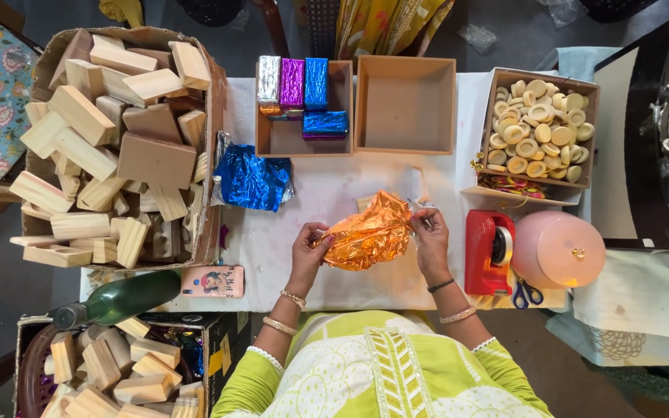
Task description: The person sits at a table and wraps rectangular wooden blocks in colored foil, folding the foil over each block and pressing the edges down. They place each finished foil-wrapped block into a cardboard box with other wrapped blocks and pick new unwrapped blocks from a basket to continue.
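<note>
A crinkled sheet of orange foil (369, 232) is bunched over something above the white table (327, 190); what it covers is hidden. My left hand (309, 249) pinches the foil's left edge. My right hand (428, 236) grips its right edge with the fingers curled in. A crumpled blue foil sheet (251, 179) lies to the upper left of my hands. Beyond it an open wooden box (340, 108) holds blocks wrapped in silver, purple and blue foil (303, 85).
A cardboard box of bare wooden blocks (110, 147) fills the left. An empty wooden box (405, 104) and a box of round wooden discs (540, 124) stand at the back. A red tape dispenser (489, 251), scissors (528, 294), pink round lid (559, 248), phone (212, 281) and green bottle (121, 298) lie nearby.
</note>
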